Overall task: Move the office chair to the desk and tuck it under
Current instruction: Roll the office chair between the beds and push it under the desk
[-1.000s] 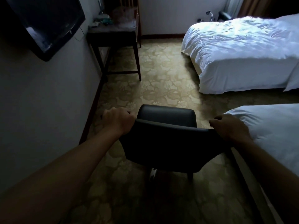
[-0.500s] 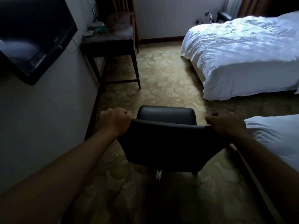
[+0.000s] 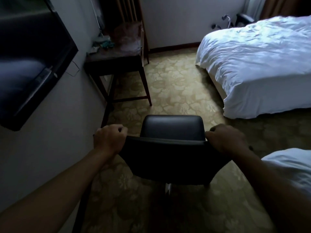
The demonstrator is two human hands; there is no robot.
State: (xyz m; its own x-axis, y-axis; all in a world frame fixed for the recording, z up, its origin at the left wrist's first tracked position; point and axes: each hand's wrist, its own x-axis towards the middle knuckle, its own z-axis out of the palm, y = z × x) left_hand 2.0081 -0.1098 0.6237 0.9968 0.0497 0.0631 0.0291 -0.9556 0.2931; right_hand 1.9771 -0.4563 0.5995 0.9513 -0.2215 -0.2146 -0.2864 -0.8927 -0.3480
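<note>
A black office chair (image 3: 171, 158) stands on the patterned carpet right in front of me, its back toward me and its seat pointing away. My left hand (image 3: 109, 140) is closed over the left end of the backrest's top edge. My right hand (image 3: 225, 140) grips the right end of the same edge. The dark wooden desk (image 3: 116, 61) stands against the left wall, ahead and to the left of the chair, with open space between its legs. The chair's base is mostly hidden under the backrest.
A wall-mounted TV (image 3: 33, 64) juts out from the left wall. A bag and small items (image 3: 127, 37) lie on the desk. One white bed (image 3: 259, 64) sits ahead on the right, and a second bed's corner (image 3: 289, 169) is close at my right arm. Carpet lies between the chair and the desk.
The chair and I have moved forward along the left wall. The desk and the far bed are nearer, and the TV has slid further back on my left. Both hands keep their grip.
</note>
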